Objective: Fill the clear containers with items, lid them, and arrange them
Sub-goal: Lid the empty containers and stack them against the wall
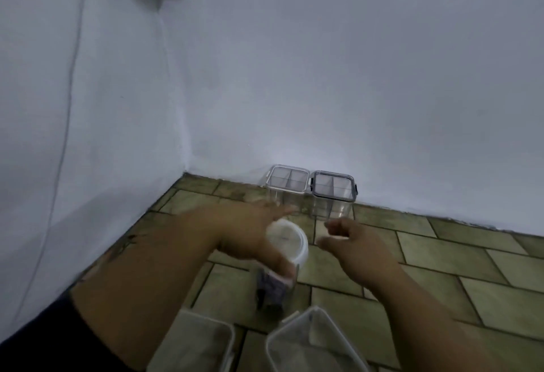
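Observation:
My left hand [250, 233] grips a round clear jar [275, 280] with a white lid [287, 240], held above the tiled floor; dark items show inside it. My right hand [350, 239] hovers just right of the jar, its fingers loosely curled with nothing in them. Two square clear containers stand side by side against the wall: one with a white-rimmed lid [287, 184] and one with a dark-rimmed lid [334, 190]. Both are lidded, with dividers visible inside.
Two clear rectangular containers, a left one [194, 342] and a right one [312, 339], lie near the bottom edge. The floor [441, 254] is greenish tile. White walls meet in a corner at the left, with a thin cable [67, 112] running down the left wall.

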